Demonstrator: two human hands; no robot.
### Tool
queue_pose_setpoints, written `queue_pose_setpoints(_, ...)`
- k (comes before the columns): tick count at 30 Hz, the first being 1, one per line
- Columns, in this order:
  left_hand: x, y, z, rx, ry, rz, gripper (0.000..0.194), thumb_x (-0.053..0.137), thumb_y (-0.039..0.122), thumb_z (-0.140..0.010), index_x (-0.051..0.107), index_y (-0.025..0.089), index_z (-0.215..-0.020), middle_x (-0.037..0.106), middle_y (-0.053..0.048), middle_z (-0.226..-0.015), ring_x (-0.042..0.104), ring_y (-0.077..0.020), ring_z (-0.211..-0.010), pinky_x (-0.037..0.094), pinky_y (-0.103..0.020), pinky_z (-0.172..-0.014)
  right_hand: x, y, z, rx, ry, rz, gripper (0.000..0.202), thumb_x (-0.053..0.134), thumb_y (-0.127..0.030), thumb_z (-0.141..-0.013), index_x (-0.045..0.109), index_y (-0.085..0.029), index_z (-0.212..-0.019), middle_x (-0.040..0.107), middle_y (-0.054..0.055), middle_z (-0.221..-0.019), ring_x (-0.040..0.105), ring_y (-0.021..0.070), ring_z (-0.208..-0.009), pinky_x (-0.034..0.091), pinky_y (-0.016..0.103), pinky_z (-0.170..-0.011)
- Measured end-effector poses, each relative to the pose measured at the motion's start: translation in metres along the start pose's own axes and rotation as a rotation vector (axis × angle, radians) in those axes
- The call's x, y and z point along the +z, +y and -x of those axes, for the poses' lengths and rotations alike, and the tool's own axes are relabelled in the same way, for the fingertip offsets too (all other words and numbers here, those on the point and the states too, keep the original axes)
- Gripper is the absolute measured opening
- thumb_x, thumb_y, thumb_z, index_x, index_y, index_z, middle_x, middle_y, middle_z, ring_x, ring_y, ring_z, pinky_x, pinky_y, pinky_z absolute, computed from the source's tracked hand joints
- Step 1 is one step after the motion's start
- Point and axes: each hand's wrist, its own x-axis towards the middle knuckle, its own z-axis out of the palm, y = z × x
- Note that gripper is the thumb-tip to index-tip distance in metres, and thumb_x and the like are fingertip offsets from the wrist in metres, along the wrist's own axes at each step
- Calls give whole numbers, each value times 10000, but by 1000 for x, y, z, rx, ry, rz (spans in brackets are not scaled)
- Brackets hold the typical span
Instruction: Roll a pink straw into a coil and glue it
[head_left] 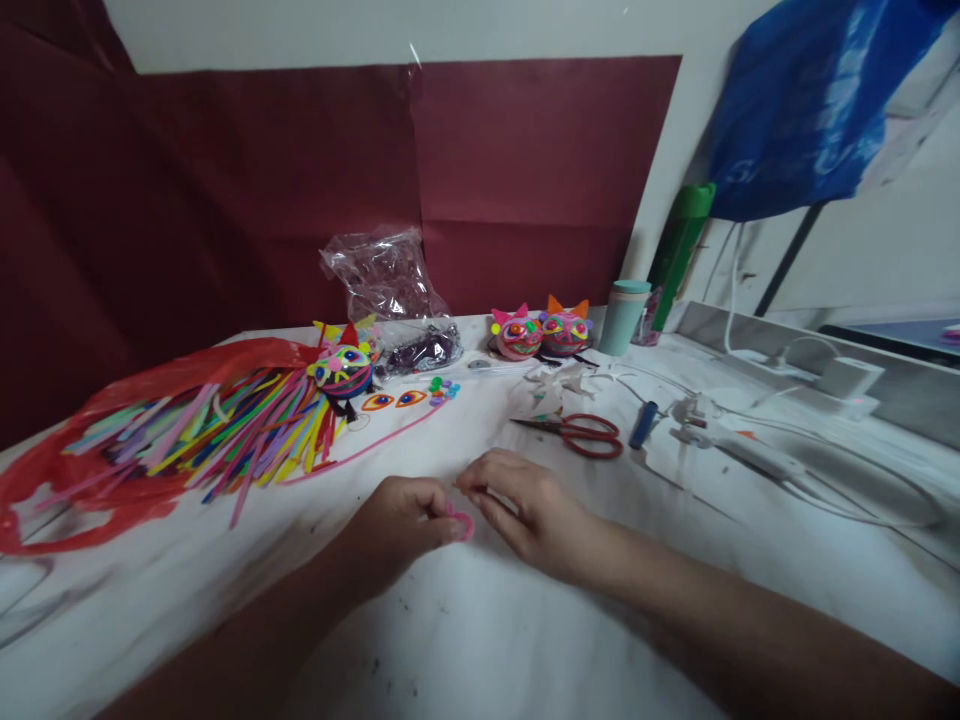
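Between the thumb and fingers of my left hand (pixel 409 512) is a small pink pipe cleaner loop (pixel 468 527). The closed fingertips of my right hand (pixel 525 498) are just right of it, pinched together; what they hold, if anything, is too small to make out. A long pink pipe cleaner (pixel 375 447) lies on the table beyond my left hand. Two orange-rimmed eye pieces (pixel 410 399) and several green, blue and purple round bits (pixel 444 387) lie near its far end. Red-handled scissors (pixel 592 436) rest beyond my right hand.
Many coloured pipe cleaners (pixel 225 430) lie on a red plastic bag (pixel 217 360) at left, beside a decorated ball (pixel 341 372). Two cat-eared balls (pixel 566 330) and a green cup (pixel 624 318) stand at the back. A glue gun (pixel 742 450), blue stick (pixel 643 425) and cables are at right.
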Motion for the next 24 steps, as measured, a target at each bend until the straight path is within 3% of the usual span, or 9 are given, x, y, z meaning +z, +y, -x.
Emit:
queue_pose_setpoints(4,1,2,1,-41,-45,91,253,657,323,-626,493,143,-557,367,72,-506,312,-73,-519,246,-216,-506,1,2,0,-197,-64,88,175,408,-114,-852,547,-151,-951,631,89,-867,549,172,-835,416,326,-773)
queue_pose_setpoints(12,-3,5,3,16,2,58,266,634,360,-660,506,143,-574,362,67,-517,325,-76,-524,255,-215,-505,5,10,3,-178,-4,76,119,438,-156,-860,557,-160,-874,629,68,-788,553,161,-767,424,313,-743)
queue_pose_setpoints(15,-3,7,4,85,66,-21,247,610,352,-691,525,139,-600,418,48,-558,374,-86,-555,307,-221,-538,4,5,3,-69,12,-23,148,431,-158,-854,578,-161,-856,629,64,-772,567,155,-755,449,294,-718)
queue_pose_setpoints(20,-2,11,8,297,137,-206,208,560,294,-757,554,140,-618,521,3,-626,474,-113,-628,390,-245,-631,3,-4,1,261,92,-263,151,481,-220,-832,607,-154,-886,655,56,-818,596,143,-762,470,267,-706)
queue_pose_setpoints(24,0,13,10,413,125,-291,196,549,250,-767,548,142,-604,545,-10,-619,493,-110,-601,407,-242,-610,6,-5,0,344,70,-417,171,491,-273,-817,609,-149,-819,644,35,-753,578,131,-706,461,254,-667)
